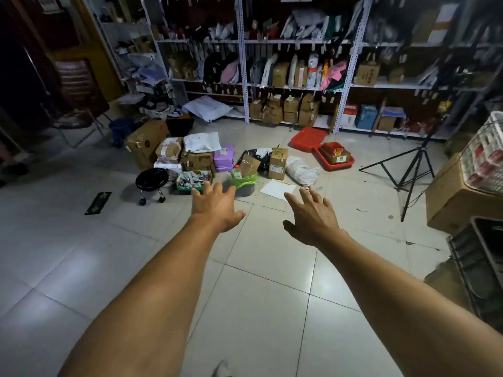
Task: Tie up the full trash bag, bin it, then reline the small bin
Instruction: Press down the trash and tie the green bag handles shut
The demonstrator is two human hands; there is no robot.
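A small grey bin (245, 188) stands on the tiled floor ahead, lined with a green trash bag (245, 179) whose rim folds over the edge. Cardboard and a bottle stick out of the top of the bag. My left hand (217, 206) stretches forward with fingers spread, holding nothing, just short of the bin and to its left. My right hand (313, 214) reaches forward too, fingers spread and empty, to the right of the bin.
Cardboard boxes (170, 152) and parcels lie on the floor around the bin, with a black wheeled stool (151, 180) to the left. Red trays (333, 157) and a black tripod (411, 170) stand to the right. Shelves (246, 77) full of packages line the back wall.
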